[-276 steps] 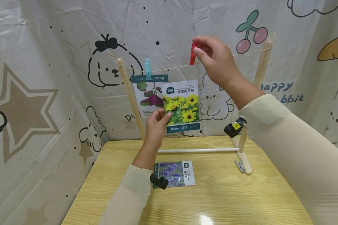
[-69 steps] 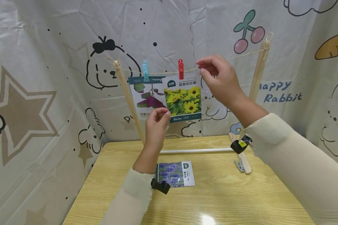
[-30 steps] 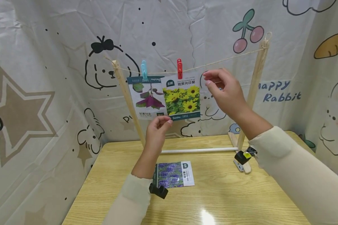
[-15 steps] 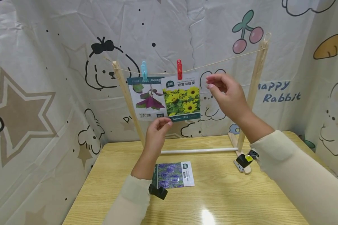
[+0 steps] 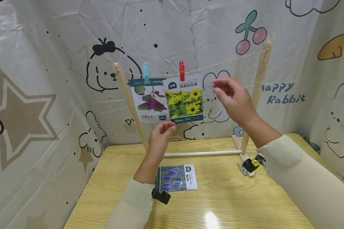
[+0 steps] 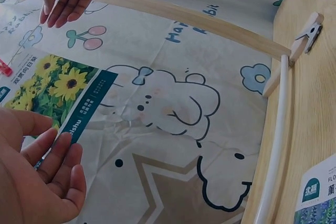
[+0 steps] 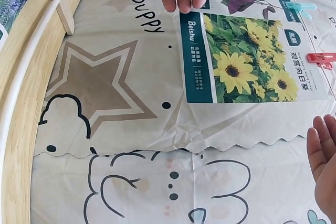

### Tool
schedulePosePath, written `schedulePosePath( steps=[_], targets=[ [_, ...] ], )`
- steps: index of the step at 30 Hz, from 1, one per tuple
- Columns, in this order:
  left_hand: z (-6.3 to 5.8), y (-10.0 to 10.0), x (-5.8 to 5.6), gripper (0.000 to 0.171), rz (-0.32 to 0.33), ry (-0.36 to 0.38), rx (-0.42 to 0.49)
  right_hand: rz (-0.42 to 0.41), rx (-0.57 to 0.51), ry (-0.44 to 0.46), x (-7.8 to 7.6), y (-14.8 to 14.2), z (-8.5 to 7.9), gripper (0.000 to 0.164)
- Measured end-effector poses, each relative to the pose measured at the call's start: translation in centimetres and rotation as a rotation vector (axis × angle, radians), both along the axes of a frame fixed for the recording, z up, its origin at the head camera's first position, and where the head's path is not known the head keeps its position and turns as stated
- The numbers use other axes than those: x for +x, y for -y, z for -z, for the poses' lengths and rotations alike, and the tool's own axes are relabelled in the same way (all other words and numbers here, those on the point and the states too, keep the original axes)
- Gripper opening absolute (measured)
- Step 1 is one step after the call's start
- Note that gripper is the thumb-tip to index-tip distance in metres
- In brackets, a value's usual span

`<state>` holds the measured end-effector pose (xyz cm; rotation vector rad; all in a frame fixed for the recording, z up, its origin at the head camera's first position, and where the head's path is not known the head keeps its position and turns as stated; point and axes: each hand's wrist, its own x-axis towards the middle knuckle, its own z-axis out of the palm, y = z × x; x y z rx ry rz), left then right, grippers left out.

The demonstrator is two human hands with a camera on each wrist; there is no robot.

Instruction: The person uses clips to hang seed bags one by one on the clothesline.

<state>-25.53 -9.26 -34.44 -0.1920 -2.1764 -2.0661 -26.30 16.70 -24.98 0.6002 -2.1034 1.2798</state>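
A sunflower seed packet (image 5: 184, 101) hangs from the string (image 5: 218, 64) under a red clothespin (image 5: 182, 70). Left of it, partly overlapped, a packet with purple leaves (image 5: 151, 101) hangs upside down from a light-blue clothespin (image 5: 146, 72). My left hand (image 5: 158, 138) is at the sunflower packet's lower left corner, fingers relaxed; whether a fingertip touches it I cannot tell. My right hand (image 5: 235, 101) is in the air to the right of that packet, fingers loosely bent and holding nothing. In the right wrist view the sunflower packet (image 7: 244, 59) shows whole.
Wooden posts (image 5: 261, 76) carry the string, with a white rod (image 5: 203, 153) joining them low down. On the table (image 5: 223, 203) lies a lavender seed packet (image 5: 176, 178). A grey clothespin (image 5: 242, 169) lies by the right foot, partly behind the wrist camera.
The red clothespin went from my right hand onto the string and sunflower packet. My right hand let go and moved down and right; my left hand released the packet and lowered slightly.
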Motion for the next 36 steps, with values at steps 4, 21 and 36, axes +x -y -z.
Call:
schedulePosePath(
  steps=[4,21,36],
  targets=[
    [0.1,0.0,0.1,0.023,0.008,0.016,-0.003,0.003,0.005,0.007,0.0,-0.1,0.3,0.027],
    [0.7,0.0,0.3,0.024,0.037,0.004,-0.02,0.035,0.007,0.038,0.0,-1.2,1.4,0.027],
    [1.5,-0.3,-0.1,0.024,0.061,0.021,-0.027,0.045,0.018,0.08,0.5,-1.5,2.7,0.028]
  ],
)
